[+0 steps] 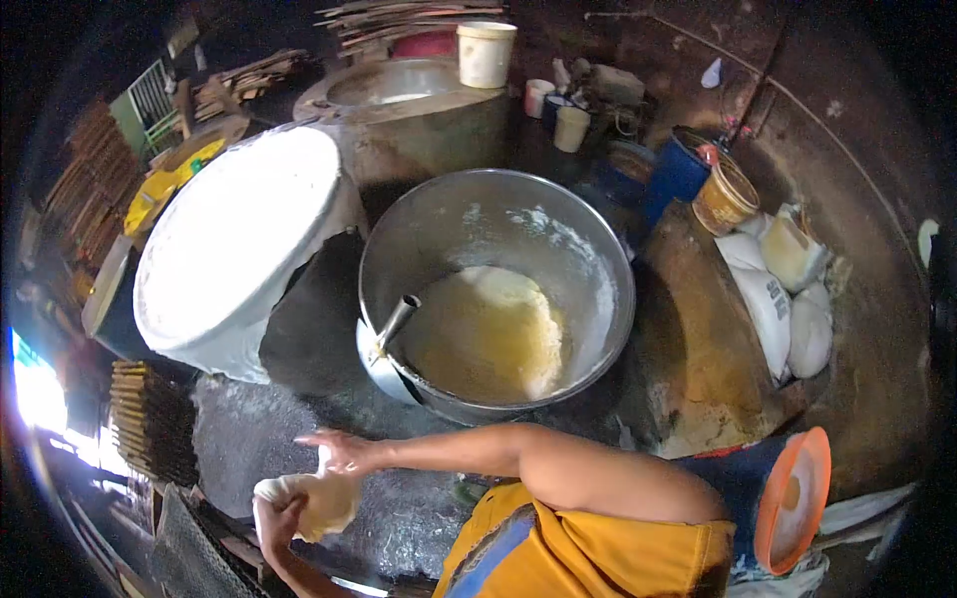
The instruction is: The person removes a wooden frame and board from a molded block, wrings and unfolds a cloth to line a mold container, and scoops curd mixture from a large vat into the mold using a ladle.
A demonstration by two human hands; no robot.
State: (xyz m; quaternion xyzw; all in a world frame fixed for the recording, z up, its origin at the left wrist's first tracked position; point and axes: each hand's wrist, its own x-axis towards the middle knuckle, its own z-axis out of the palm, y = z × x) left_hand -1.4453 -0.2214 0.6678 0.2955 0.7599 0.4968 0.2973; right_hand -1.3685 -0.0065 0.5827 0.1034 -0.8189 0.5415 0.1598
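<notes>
The wet, dark floor (239, 419) carries a wide metal vat (449, 221) at the dial's centre and a large white tub (224, 344) toward ten o'clock; at twelve, a masonry block (439, 145) bears a white bucket (485, 58).

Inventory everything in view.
Bundle: 1, cream, lower left
Pot: 1, silver, centre
Pipe: 1, silver, at pot
Pot contents: 1, yellowish, inside
Vessel: 1, white, left
Bucket: 1, white, top
Small pails: several, mixed, top
Barrel: 1, blue, upper right
Stained bucket: 1, brownish, beside barrel
Sacks: several, white, right
Wood: stacks, brown, upper left
Tub: 1, orange-rimmed, lower right
Clothing: 1, orange, bottom
Right grip: 1, bare, at bundle
Left grip: 1, bare, holding bundle
</notes>
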